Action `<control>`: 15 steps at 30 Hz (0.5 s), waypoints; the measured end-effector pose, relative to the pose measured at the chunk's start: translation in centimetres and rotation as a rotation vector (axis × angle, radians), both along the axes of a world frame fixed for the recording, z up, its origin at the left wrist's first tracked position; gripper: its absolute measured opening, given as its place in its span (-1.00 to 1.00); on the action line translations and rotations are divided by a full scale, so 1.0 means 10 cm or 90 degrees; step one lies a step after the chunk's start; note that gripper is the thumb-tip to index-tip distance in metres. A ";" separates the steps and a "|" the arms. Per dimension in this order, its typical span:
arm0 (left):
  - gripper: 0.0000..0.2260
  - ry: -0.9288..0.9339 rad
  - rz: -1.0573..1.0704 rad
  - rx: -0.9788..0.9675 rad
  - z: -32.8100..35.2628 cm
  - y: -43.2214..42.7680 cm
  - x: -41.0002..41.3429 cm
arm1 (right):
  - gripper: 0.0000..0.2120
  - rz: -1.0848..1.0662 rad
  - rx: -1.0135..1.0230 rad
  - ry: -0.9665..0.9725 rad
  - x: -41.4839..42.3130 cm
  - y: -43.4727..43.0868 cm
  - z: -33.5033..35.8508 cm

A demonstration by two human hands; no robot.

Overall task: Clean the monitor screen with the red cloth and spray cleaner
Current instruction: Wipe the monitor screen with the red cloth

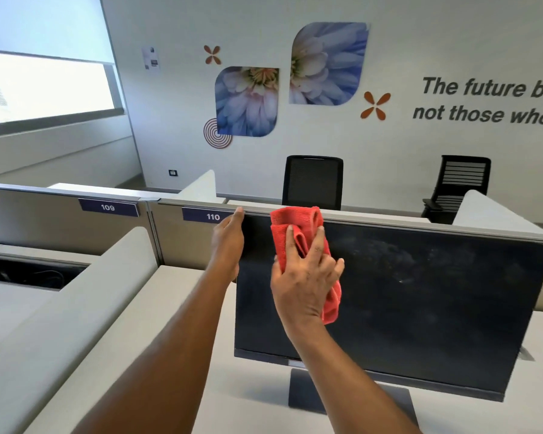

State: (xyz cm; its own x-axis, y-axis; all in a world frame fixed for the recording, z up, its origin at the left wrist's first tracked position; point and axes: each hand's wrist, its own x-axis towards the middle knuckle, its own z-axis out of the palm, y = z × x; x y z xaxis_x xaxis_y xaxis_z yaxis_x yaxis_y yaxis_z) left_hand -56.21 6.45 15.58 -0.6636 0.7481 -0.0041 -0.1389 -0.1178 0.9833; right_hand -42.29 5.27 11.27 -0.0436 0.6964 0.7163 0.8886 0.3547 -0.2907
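A black monitor point(420, 302) stands on a white desk, its dark screen showing faint smears and specks toward the upper middle. My right hand point(304, 277) presses a bunched red cloth point(295, 227) flat against the screen's upper left area. My left hand point(228, 242) grips the monitor's top left corner and left edge, fingers curled over it. No spray cleaner bottle is in view.
The monitor's stand point(308, 393) rests on the white desk point(201, 386). A grey partition with labels 109 point(108, 207) and 110 point(213, 217) runs behind. A white curved divider point(107, 277) is on the left. Two black chairs point(312, 183) stand beyond.
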 end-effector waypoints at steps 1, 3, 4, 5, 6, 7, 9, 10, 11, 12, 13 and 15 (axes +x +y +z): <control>-0.70 -0.019 -0.014 0.011 0.00 0.01 0.00 | -0.41 0.014 0.009 -0.020 -0.08 0.00 -0.01; -0.75 -0.047 -0.029 0.019 0.01 0.02 -0.01 | -0.45 0.058 0.038 -0.066 -0.27 0.00 -0.05; -0.75 -0.054 -0.032 0.014 0.00 0.02 -0.03 | -0.48 0.082 0.051 -0.087 -0.36 -0.01 -0.09; -0.74 -0.058 -0.038 0.009 -0.01 0.01 -0.05 | -0.51 0.102 0.057 -0.100 -0.44 -0.02 -0.12; -0.71 -0.060 -0.046 0.004 -0.02 0.01 -0.08 | -0.53 0.116 0.059 -0.106 -0.50 -0.02 -0.15; -0.67 -0.061 -0.054 -0.004 -0.03 -0.01 -0.11 | -0.55 0.125 0.061 -0.105 -0.53 -0.02 -0.18; -0.68 -0.068 -0.064 -0.007 -0.03 -0.02 -0.15 | -0.57 0.127 0.072 -0.112 -0.52 0.00 -0.24; -0.72 -0.071 -0.066 0.005 -0.03 -0.02 -0.15 | -0.56 0.118 0.079 -0.119 -0.49 0.02 -0.25; -0.75 -0.074 -0.069 0.017 -0.02 -0.01 -0.13 | -0.55 0.099 0.082 -0.117 -0.44 0.04 -0.26; -0.76 -0.076 -0.071 0.028 -0.01 0.00 -0.11 | -0.54 0.070 0.079 -0.099 -0.38 0.07 -0.27; -0.77 -0.079 -0.068 0.037 0.00 0.01 -0.09 | -0.53 0.034 0.069 -0.067 -0.31 0.11 -0.26; -0.78 -0.083 -0.049 0.046 -0.02 0.04 -0.08 | -0.50 -0.053 0.033 0.002 -0.12 0.17 -0.26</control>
